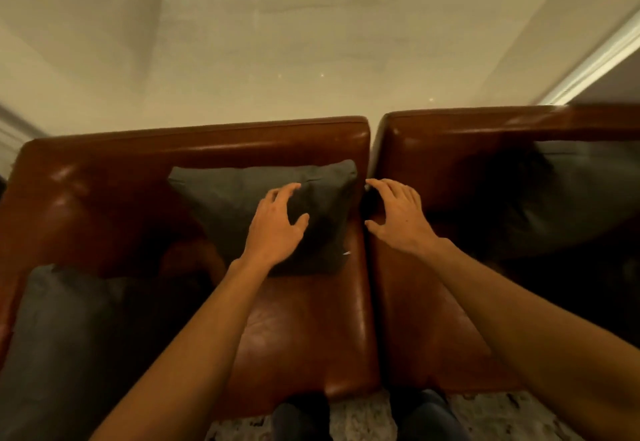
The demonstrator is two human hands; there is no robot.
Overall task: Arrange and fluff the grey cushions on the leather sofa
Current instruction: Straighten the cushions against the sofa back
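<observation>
Knees: two, in dark cloth, at the bottom edge below both forearms, over a pale rug.

Sofa: brown leather, two seat sections meeting at a seam that runs up between the hands.

Left cushion: grey, lying on the seat well to the left of the left hand, partly behind the left forearm.

Left hand: open, fingers spread and slightly curled, palm down on the middle cushion; grips nothing.

Right hand: open, fingers spread, palm down just right of the seam, fingertips near the middle cushion's right edge; holds nothing. Whether it touches the leather cannot be told.

Middle cushion: grey, propped against the sofa back on the left section, under the left hand, its right edge at the seam.

Right cushion: grey, blurred, against the sofa back well to the right of the right hand.

Wall: pale, behind the sofa back.
</observation>
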